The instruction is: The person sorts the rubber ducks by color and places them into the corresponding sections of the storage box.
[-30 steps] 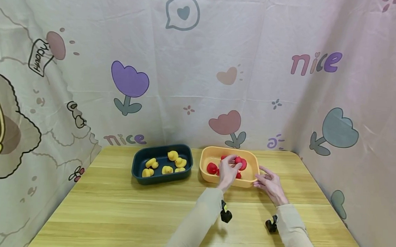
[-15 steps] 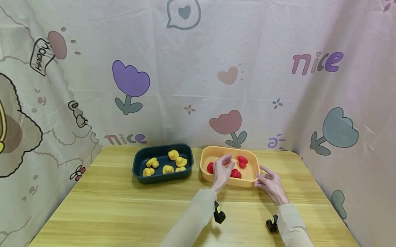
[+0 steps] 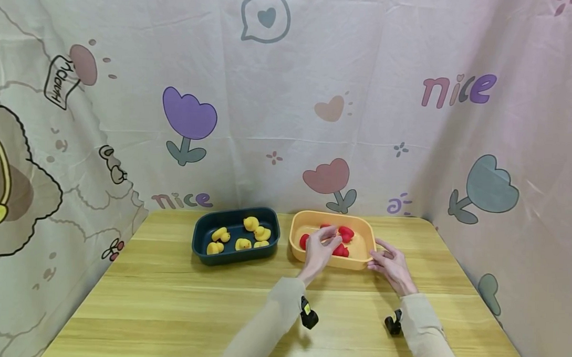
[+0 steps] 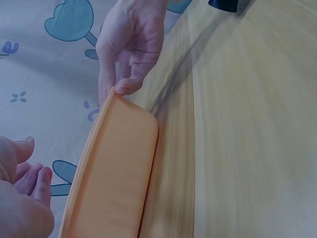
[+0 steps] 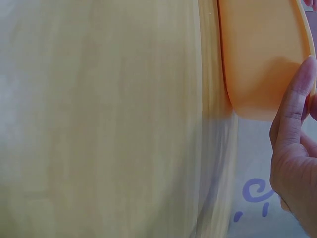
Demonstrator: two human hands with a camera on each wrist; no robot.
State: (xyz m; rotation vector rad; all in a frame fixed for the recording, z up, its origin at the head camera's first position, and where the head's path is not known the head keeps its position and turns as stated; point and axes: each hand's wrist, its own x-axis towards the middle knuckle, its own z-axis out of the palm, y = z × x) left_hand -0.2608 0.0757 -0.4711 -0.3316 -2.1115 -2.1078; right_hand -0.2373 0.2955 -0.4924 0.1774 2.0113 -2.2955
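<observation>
My right hand (image 3: pixel 392 267) pinches the right end of an orange plastic bin (image 3: pixel 366 243) at its rim. In the right wrist view that hand's thumb lies along the bin's outer side. Over the bin's front edge hovers my left hand (image 3: pixel 317 251), its fingers loosely bent with nothing between them. The left wrist view shows this left hand (image 4: pixel 22 191) beside the rim. Several red rubber ducks lie in the bin, among them one duck (image 3: pixel 346 234) at the back and another duck (image 3: pixel 342 251) near the front. The left hand partly hides the bin's middle.
Left of the orange bin stands a dark blue bin (image 3: pixel 199 251) with several yellow rubber ducks (image 3: pixel 262 233) inside. Both are at the back of the wooden table (image 3: pixel 168 311), in front of a printed curtain (image 3: pixel 269 104).
My left hand has let go of a red duck inside the orange bin and drawn back left and toward me. The right hand stays on the rim.
</observation>
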